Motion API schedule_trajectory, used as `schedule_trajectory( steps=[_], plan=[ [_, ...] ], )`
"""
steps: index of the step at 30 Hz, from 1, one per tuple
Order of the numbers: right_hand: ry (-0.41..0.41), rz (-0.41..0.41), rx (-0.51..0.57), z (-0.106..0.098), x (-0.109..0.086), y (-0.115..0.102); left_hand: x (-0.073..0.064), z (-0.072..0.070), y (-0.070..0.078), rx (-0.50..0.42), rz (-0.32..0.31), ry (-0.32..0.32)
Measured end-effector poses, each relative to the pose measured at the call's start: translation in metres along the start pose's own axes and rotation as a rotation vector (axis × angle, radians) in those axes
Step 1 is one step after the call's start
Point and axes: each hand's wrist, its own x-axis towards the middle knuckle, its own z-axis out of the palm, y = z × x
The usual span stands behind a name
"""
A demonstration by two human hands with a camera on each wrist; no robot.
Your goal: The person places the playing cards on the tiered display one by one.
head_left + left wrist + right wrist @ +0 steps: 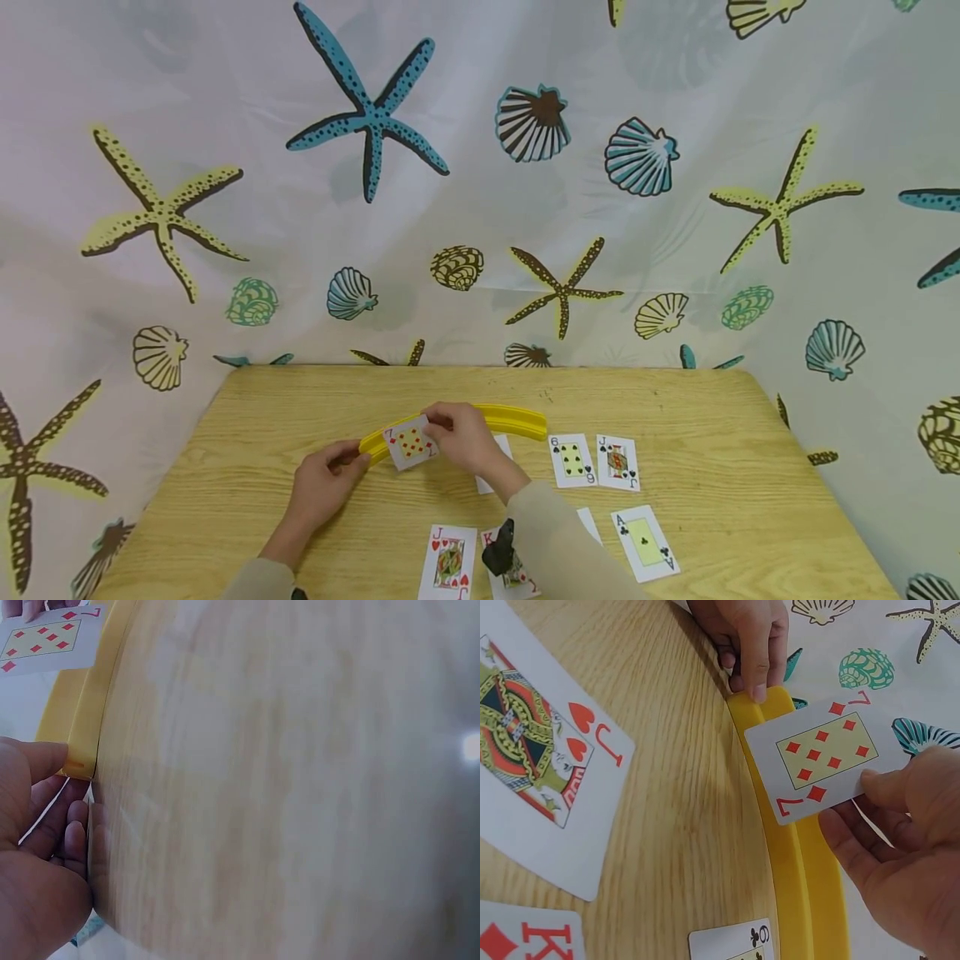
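Observation:
My right hand [467, 442] pinches a seven of diamonds [412, 443] by one edge, thumb on its face. The card is face up and tilted, overlapping a curved yellow card holder [517, 419] in the head view. At the holder's left end, my left hand [324, 485] grips the tip between thumb and fingers. In the left wrist view, the thumb lies on the holder's end [79, 761] and the other fingers are curled beneath. The right wrist view has the seven's whole face in sight, with the holder running below it.
Face up on the wooden table [712, 433] lie a black six [572, 460], a jack of spades [618, 462], an ace of clubs [645, 543], a jack of hearts [448, 562] and a king [525, 934]. The right arm partly covers other cards. A patterned cloth [465, 200] surrounds the table.

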Motion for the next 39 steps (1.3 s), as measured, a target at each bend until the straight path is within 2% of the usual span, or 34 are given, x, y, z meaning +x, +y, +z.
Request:
schedule_trajectory(
  steps=[24, 39],
  plan=[
    [0.034, -0.067, 0.068, 0.011, 0.018, -0.02, 0.001, 0.001, -0.003, -0.025, 0.012, 0.028],
    [0.045, -0.058, 0.064, 0.018, 0.028, -0.029, -0.003, -0.002, 0.0, -0.058, -0.015, -0.009]
  ],
)
